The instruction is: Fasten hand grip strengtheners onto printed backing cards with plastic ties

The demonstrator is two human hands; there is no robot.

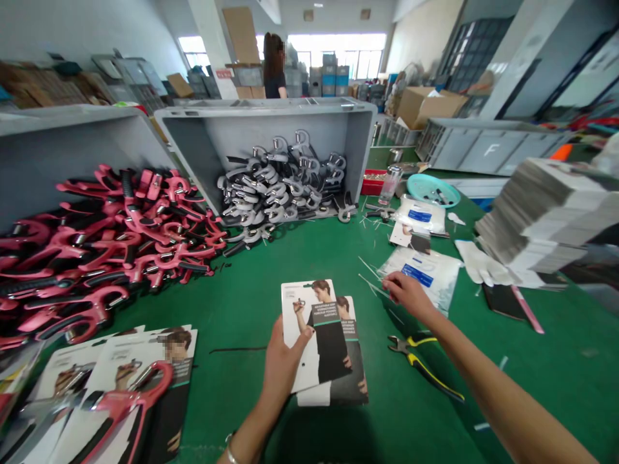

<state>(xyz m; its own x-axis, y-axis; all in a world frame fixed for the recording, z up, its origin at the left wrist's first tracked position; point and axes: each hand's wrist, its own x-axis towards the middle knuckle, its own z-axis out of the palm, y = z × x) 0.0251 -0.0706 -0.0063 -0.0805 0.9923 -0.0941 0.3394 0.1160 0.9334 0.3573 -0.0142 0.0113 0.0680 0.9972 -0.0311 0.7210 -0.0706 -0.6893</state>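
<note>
My left hand is closed on the left edge of a printed backing card, thumb on its front. Partly beneath this card lies a second card. To the right, my right hand pinches thin white cable ties, which stick out to the left of the fingertips. It is beside a clear plastic bag with a blue label. Diagonal cutters with yellow-and-black handles lie below my right wrist, jaws pointing left.
Pink hand grips spill from a grey crate at left; grey hand grips fill another crate. Finished-looking cards with grips lie front left. A card stack, turquoise plate and white gloves stand right. A person is behind.
</note>
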